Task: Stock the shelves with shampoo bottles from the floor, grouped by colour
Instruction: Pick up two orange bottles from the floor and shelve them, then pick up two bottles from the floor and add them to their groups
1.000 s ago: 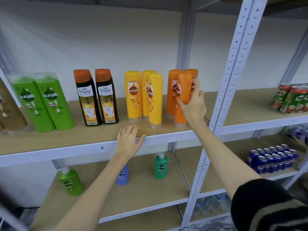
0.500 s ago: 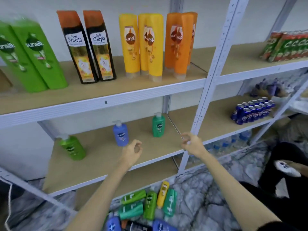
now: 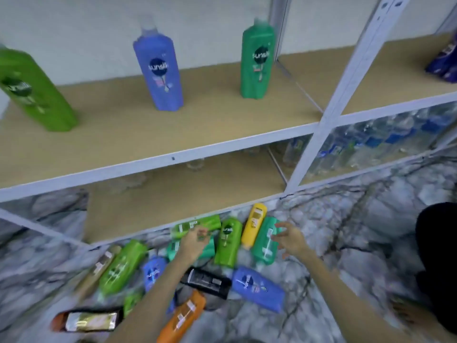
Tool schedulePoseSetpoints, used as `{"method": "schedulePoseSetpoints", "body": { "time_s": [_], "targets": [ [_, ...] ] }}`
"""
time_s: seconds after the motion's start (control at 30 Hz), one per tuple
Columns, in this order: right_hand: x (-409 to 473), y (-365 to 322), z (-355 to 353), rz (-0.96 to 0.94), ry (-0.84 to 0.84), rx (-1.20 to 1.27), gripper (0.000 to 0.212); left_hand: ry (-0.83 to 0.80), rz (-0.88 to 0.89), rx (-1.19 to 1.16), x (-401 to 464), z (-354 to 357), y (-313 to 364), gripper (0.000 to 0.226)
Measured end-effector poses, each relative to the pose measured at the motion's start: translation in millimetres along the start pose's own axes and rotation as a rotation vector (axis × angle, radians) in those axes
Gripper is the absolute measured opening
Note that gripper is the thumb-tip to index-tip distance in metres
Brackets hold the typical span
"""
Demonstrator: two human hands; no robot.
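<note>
Right hand (image 3: 288,240), fingers spread and empty, sits at the teal bottle (image 3: 265,241), long axis near-far. Left hand (image 3: 195,240) over the green pile, grip unclear.

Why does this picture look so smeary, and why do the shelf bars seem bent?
Head view: motion blur softens everything, most of all the lime green pump bottle at the left edge and the water bottles under the shelf. The wide-angle lens bows the white shelf rail and tilts the upright post. Lighting is soft and even, with no harsh glare. Both hands' fingers are too blurred to read.
</note>
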State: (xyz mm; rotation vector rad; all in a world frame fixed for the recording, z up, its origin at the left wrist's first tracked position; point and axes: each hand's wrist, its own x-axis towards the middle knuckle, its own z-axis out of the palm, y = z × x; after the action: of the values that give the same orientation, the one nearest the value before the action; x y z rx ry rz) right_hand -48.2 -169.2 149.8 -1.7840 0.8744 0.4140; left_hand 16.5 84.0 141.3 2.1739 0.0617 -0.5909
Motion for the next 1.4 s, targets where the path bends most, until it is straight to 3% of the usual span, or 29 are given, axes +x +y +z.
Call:
{"method": "schedulePoseSetpoints", "body": {
  "time_s": [0.13, 0.2, 0.37, 0.57, 0.73, 0.87, 0.93, 1.03, 1.13, 1.23, 1.4],
  "targets": [
    [69.5, 58.9, 57.4, 0.036, -0.007, 0.005, 0.033, 0.026, -0.178, 0.037, 37.4, 41.8, -96.0, 0.027],
    [102.6, 78.8, 80.9, 0.017, 0.024, -0.01, 0.039, 0.088, -0.28, 0.103, 50.6, 54.5, -135.2, 0.042],
    [158.6, 101.0, 124.7, -0.118, 0.119, -0.107, 0.051, 0.161, -0.525, 0.263, 75.1, 78.3, -190.8, 0.065],
    [186.5, 111.6, 148.2, -0.183, 0.194, -0.263, 0.055, 0.102, -0.539, 0.458, 87.9, 93.9, -225.4, 0.088],
    [189.4, 112.4, 145.0, -0.161, 0.188, -0.298, 0.061, 0.267, -0.584, 0.16, 90.1, 101.0, -222.4, 0.091],
    [196.5, 116.9, 145.9, -0.141, 0.18, -0.383, 0.07, 0.312, -0.752, -0.237, 87.9, 109.5, -222.5, 0.109],
    [201.6, 119.1, 149.8, -0.121, 0.157, -0.465, 0.073, 0.293, -0.71, -0.398, 86.6, 111.6, -231.3, 0.111],
    [204.6, 116.6, 155.4, -0.088, 0.169, -0.563, 0.069, 0.407, -0.587, -0.545, 73.6, 114.5, -230.7, 0.084],
    [203.3, 112.0, 158.0, -0.064, 0.212, -0.59, 0.064, 0.474, -0.23, -0.454, 61.6, 113.4, -213.0, 0.078],
    [206.1, 106.8, 160.9, -0.076, 0.241, -0.556, 0.063, 0.41, 0.119, -0.38, 61.0, 100.9, -189.9, 0.073],
    [215.5, 103.9, 162.7, -0.041, 0.251, -0.365, 0.067, 0.388, 0.31, -0.371, 74.6, 78.0, -154.1, 0.063]
  ]
}}
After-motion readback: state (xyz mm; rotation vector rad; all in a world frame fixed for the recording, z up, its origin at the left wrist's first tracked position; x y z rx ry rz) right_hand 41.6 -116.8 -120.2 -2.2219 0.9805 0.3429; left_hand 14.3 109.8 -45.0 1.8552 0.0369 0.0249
